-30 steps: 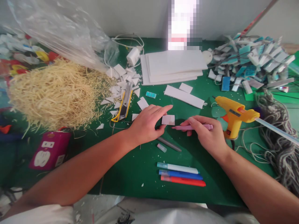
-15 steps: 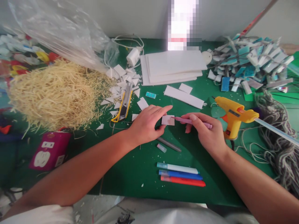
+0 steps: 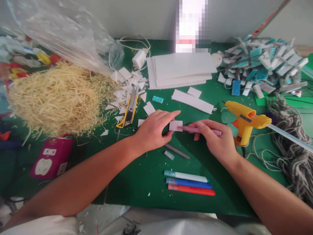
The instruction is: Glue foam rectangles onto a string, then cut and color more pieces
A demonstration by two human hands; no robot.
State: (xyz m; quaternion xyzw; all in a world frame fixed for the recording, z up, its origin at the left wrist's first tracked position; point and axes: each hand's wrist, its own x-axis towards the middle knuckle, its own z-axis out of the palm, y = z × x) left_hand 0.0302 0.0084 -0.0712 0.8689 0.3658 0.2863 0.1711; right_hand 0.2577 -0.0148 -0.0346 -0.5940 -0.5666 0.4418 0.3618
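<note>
My left hand (image 3: 156,129) pinches a small white rectangle of board (image 3: 176,125) by its left side, between thumb and fingers, with the index finger stretched above it. In my right hand (image 3: 211,133) is a pink marker (image 3: 195,129), its tip at the right edge of the white piece. Below my left hand lies a dark grey pen (image 3: 177,151), with a small clear-and-pink cap (image 3: 169,155) beside it. Nearer the front, three markers lie side by side: a white one with teal ends (image 3: 187,176), a blue one (image 3: 189,183) and a red one (image 3: 192,190).
A yellow glue gun (image 3: 245,120) sits right of my right hand. A utility knife (image 3: 130,107) lies by white scraps at left, near straw-like shreds (image 3: 56,98). White boards (image 3: 183,68) are stacked at the back; blue-and-white pieces (image 3: 264,65) pile up at right.
The marker tip has shifted slightly from over the white piece to its right edge, and my right fingers have moved a little. My left hand has stayed still.
</note>
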